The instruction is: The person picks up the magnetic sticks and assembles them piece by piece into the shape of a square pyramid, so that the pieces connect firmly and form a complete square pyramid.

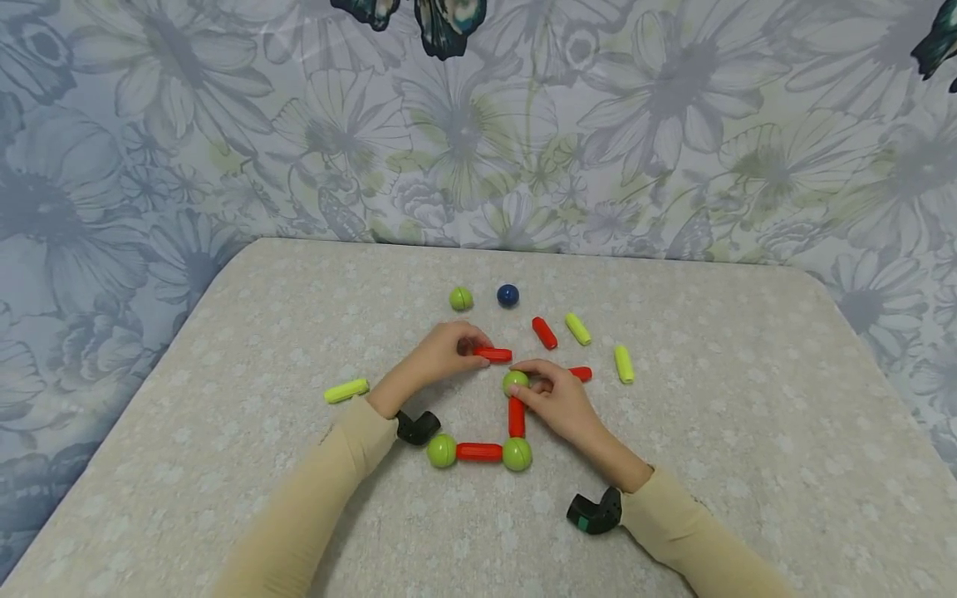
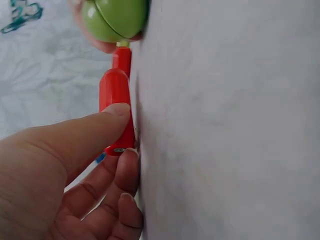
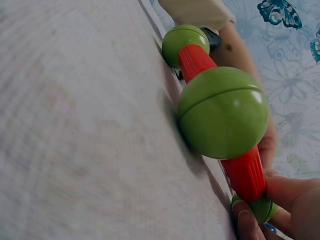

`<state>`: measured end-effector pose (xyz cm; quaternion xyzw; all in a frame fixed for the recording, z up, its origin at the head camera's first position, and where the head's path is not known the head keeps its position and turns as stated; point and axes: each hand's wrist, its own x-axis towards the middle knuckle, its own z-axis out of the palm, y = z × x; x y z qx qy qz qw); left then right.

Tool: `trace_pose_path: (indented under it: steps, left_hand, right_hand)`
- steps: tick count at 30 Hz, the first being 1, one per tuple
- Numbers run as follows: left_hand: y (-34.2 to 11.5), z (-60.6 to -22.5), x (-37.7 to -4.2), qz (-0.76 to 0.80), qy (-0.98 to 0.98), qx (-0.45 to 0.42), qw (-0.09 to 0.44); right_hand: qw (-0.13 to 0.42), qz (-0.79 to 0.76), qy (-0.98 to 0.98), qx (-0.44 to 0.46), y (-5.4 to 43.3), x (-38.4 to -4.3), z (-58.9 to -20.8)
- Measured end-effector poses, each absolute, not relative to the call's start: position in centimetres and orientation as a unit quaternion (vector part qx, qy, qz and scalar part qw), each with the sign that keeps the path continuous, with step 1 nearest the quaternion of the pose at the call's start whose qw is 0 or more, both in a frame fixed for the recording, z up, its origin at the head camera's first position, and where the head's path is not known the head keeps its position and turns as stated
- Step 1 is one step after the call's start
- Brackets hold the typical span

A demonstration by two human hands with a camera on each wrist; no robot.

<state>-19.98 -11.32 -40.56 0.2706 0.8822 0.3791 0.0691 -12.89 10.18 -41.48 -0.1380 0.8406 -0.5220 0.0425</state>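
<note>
My left hand (image 1: 446, 350) pinches a red magnetic rod (image 1: 495, 355) between thumb and fingers, close over the table; a small metal disc shows in its near end in the left wrist view. My right hand (image 1: 559, 403) grips a green ball (image 1: 514, 383) at the far end of a joined L shape. From that ball a red rod (image 1: 517, 419) runs to a green corner ball (image 1: 517, 454). Another red rod (image 1: 479, 453) links the corner to a green end ball (image 1: 442, 451) on the left. The left hand's rod points toward the gripped ball.
Behind the hands lie a loose green ball (image 1: 461, 299) and a blue ball (image 1: 507, 296). To the right are red rods (image 1: 544, 333) and yellow-green rods (image 1: 624, 364). One yellow-green rod (image 1: 346, 391) lies by the left forearm. Floral fabric (image 1: 463, 141) hangs behind the table.
</note>
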Motion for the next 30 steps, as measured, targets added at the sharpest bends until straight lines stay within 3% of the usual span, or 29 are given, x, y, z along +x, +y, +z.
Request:
trace_pose_path:
  steps: [12,30]
  left_hand:
    - [-13.8,-40.3,-16.2,0.407,0.869,0.268,0.082]
    - [-13.5,-39.8,-16.4,0.428,0.856,0.279,0.077]
  right_hand:
    - [0.049,-0.512,0.849,-0.124,10.1,-13.0,-41.7]
    - [0.043,-0.516,0.844,-0.136,10.0,-13.0,-41.7]
